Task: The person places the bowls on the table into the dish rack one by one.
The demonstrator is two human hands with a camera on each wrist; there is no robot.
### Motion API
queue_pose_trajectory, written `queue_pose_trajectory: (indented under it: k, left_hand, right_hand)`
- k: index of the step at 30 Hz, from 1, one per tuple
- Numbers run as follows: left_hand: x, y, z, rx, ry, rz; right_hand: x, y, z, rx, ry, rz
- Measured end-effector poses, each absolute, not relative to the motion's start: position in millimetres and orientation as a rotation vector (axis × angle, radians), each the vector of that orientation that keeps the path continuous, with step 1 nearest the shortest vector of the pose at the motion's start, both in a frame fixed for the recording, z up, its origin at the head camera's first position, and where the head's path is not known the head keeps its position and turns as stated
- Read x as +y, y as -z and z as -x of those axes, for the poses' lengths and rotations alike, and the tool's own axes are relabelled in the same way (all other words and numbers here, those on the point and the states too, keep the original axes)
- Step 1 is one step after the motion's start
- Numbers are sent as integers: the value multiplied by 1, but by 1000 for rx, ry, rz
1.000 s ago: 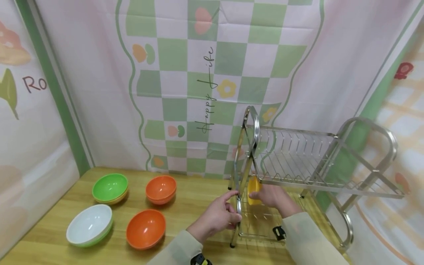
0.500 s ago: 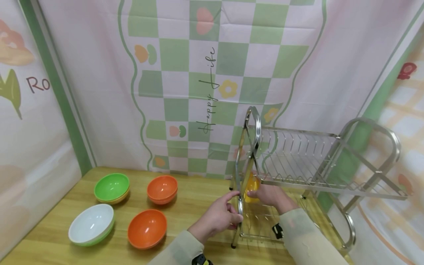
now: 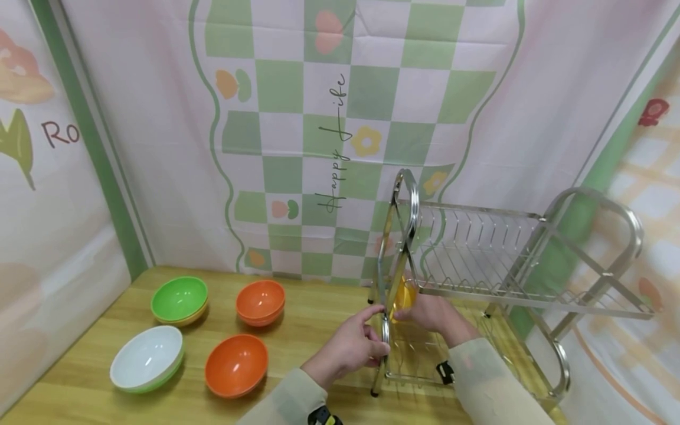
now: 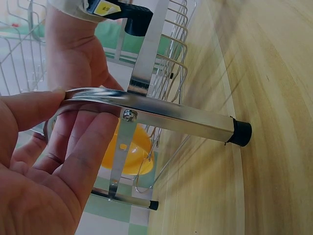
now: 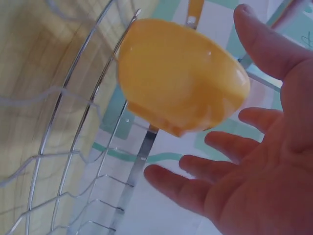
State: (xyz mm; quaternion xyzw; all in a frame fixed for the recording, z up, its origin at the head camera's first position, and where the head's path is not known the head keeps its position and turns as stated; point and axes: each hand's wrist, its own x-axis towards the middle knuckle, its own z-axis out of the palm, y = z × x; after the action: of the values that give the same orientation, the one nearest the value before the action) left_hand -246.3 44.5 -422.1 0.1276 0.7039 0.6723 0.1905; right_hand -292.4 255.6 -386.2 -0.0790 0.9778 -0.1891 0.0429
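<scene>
In the head view, my left hand [image 3: 353, 343] grips the lower left end frame of a two-tier metal dish rack [image 3: 412, 206]. The left wrist view has its thumb and fingers around the shiny frame [image 4: 181, 118]. A yellow bowl [image 5: 181, 78] stands tilted on its side on the lower tier's wires, at the left end. Beside it my right hand [image 3: 437, 316] reaches in under the upper tier. Its fingers [image 5: 234, 147] are spread around the bowl's side, with a gap showing in the right wrist view. The rack's end frame partly hides the bowl in the head view.
Left on the wooden table [image 3: 303, 330] are a green bowl [image 3: 179, 298] stacked on a yellow one, a white bowl [image 3: 147, 358] stacked on green, a stack of orange bowls [image 3: 260, 302] and another orange bowl [image 3: 236, 366]. A patterned curtain [image 3: 329, 136] hangs behind.
The yellow bowl has shifted slightly left and tilted on the lower tier. My right hand has moved a little left with it, its fingers now spread. The left hand stays on the rack.
</scene>
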Motion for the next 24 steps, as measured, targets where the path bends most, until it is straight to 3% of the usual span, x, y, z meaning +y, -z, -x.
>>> queue_pose_trajectory:
  k: [10,17,24]
  left_hand:
    - [44,422,246,1964,-1890,-368]
    - [44,421,246,1981,-1881,-356]
    - [45,422,242,2068,-1856,-376]
  right_hand:
    - [256,370,275,2939,691,163]
    - [261,361,240,2757,1174,-9]
    - [262,366,213,2411,1803,29]
